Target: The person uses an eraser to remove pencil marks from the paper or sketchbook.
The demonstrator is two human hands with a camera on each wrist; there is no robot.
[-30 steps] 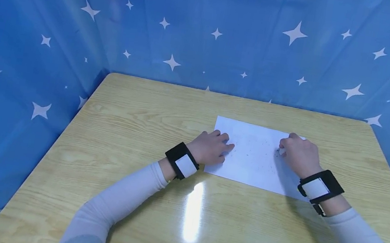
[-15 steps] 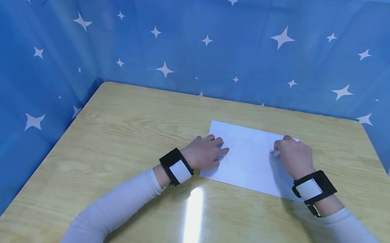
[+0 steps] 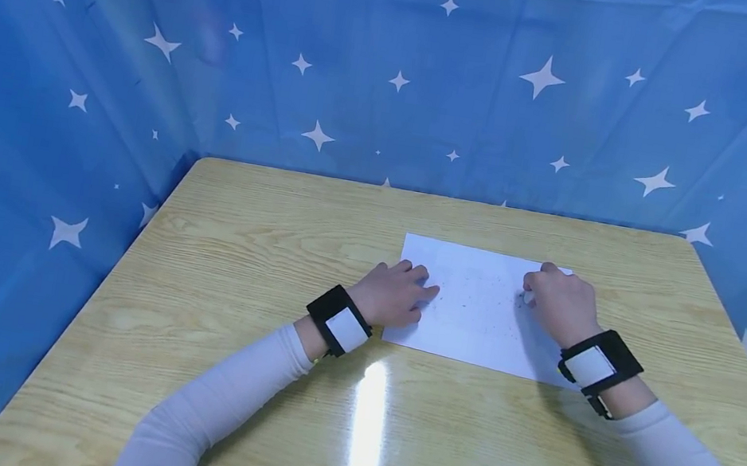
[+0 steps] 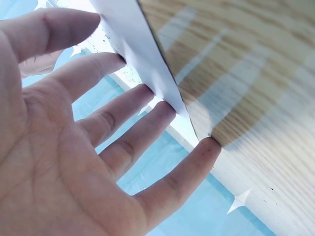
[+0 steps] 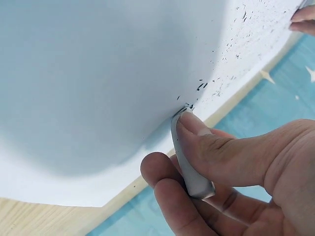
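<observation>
A white sheet of paper lies on the table, sprinkled with small dark crumbs. My left hand rests on its left edge with fingers spread; in the left wrist view the fingertips press along that edge, and one touches the wood just beside it. Near the right side of the paper, my right hand pinches a whitish eraser between thumb and fingers. The eraser's end meets the paper among dark crumbs. From the head view most of the eraser is hidden by the hand.
The wooden table extends around the paper on all sides. A blue curtain with white stars hangs behind the table and along its left. Light glares off the tabletop in front of the paper.
The head view has shifted slightly, so table and paper sit lower in it. Both hands keep nearly the same places on the paper, the eraser still in the right hand.
</observation>
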